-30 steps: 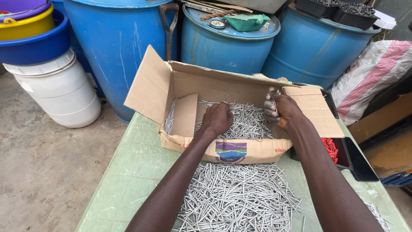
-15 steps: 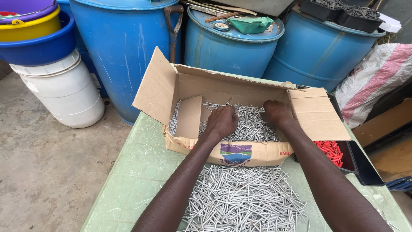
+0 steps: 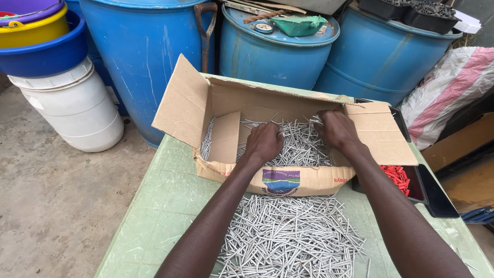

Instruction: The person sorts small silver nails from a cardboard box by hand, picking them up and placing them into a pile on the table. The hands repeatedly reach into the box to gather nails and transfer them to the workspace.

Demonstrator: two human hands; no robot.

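Head view: my left hand [image 3: 265,142] and right hand [image 3: 337,128], both curled, grip loose grey steel nails [image 3: 298,146] in the brown cardboard box [image 3: 226,170]; judged heavy, stiff, prickly, best scooped in bunches.

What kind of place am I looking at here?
Probably an outdoor yard of a hardware store or workshop: big blue drums stand on bare concrete, and both hands dig in a cardboard box of loose nails, with a heap of nails on the green table.

shiny metal nails [image 3: 293,237]; matt cardboard box [image 3: 280,180]; glossy plastic barrels [image 3: 149,56].
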